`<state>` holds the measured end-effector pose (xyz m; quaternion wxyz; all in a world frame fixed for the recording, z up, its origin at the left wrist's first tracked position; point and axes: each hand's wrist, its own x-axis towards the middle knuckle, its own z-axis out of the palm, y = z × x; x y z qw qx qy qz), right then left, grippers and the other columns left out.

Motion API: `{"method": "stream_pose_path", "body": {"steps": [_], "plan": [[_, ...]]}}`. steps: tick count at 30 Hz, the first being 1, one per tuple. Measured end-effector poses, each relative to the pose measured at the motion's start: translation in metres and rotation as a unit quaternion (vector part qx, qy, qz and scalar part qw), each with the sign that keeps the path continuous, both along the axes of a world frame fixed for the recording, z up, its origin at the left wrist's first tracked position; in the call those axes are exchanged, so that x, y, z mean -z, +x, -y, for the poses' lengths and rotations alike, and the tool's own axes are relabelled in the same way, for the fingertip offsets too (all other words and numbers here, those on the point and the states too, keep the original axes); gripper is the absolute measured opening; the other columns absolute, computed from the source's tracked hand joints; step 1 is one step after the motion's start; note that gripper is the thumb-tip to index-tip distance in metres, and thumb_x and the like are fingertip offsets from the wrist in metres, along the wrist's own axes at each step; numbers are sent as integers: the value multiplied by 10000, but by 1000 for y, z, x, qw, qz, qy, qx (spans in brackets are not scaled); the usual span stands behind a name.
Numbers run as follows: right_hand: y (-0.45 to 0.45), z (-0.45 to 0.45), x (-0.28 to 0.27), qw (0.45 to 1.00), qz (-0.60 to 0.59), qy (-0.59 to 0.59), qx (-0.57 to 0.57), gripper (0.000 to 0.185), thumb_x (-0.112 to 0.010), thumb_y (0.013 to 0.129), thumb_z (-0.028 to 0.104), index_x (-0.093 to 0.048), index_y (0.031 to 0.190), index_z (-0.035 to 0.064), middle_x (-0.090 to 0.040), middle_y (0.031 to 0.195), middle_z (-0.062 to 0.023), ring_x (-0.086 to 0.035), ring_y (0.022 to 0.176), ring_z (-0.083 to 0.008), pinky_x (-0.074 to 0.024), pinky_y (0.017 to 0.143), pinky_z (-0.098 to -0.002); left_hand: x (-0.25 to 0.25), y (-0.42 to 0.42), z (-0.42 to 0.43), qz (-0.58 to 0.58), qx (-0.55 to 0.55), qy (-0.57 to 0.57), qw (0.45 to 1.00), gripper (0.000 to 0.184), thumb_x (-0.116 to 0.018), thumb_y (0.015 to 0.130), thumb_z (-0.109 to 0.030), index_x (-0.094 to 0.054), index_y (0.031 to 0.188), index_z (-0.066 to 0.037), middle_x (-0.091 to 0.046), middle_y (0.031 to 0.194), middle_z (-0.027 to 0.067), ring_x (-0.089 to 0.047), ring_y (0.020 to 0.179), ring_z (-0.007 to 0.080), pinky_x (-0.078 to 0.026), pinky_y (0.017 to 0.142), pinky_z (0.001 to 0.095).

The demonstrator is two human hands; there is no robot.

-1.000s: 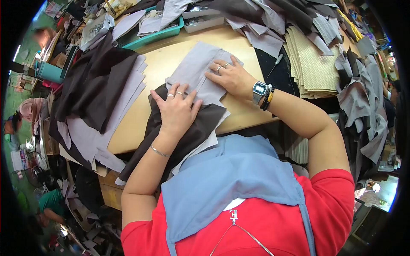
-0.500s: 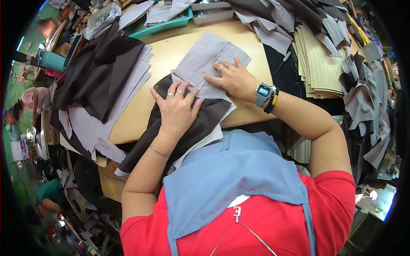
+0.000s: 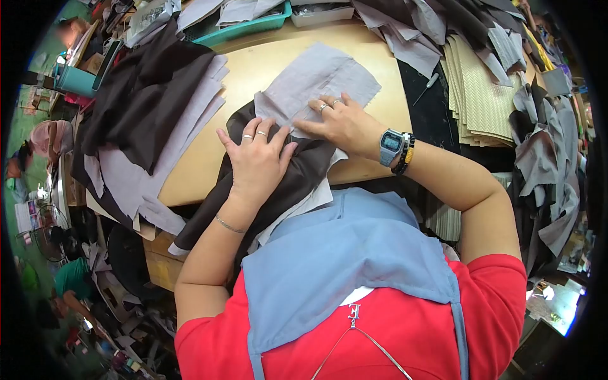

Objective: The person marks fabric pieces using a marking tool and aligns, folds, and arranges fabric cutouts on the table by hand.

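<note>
A dark brown piece of fabric lies in folds on the wooden tabletop, with a light grey piece of cloth spread over its far end. My left hand rests on the dark fabric, its fingers spread and the fingertips near the edge of the grey cloth. To the right, my right hand lies flat on the grey cloth, fingers extended. The tips of both hands are close together around the seam area. Whatever lies beneath the palms is hidden.
A pile of dark and grey fabric covers the table's left side. Behind are a teal basket and a white tray. On the right lie a screwdriver and cream textured sheets. A person in a green top is at lower left.
My right hand has slid slightly left and nearer to me over the grey cloth. That cloth now sits flatter and a little farther right. My left hand stays on the dark fabric.
</note>
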<state>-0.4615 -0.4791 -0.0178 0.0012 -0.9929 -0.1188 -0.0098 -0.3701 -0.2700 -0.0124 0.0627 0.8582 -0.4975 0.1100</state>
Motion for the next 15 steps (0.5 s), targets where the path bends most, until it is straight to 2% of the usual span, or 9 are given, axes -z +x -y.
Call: {"method": "stream_pose_path", "body": {"steps": [7,10,15], "plan": [[-7,-2,-7,999,-1,15,52,598,-625,862,138,-438,1428,173,-458,1421,-156,-455,1339,-301,-381,1011,-646,-3,0,0,19,4,28,999,307,-665,891,-391,-673,1165,-254,-591,1224,9,-515,1232,196,-201,1000,797],[-8,12,-4,992,-7,42,116,596,-632,847,119,-444,1412,148,-453,1434,-137,-447,1349,-297,-362,1026,-662,-1,0,-1,7,4,21,1000,304,-663,895,-382,-669,1169,-251,-589,1231,11,-513,1236,199,-198,1005,793],[0,41,2,979,11,10,202,509,-443,919,90,-439,1427,137,-451,1468,-109,-445,1354,-294,-341,1063,-648,2,-1,-2,-13,4,-1,1000,296,-666,898,-360,-665,1170,-243,-587,1236,14,-512,1239,202,-205,1007,788]]}}
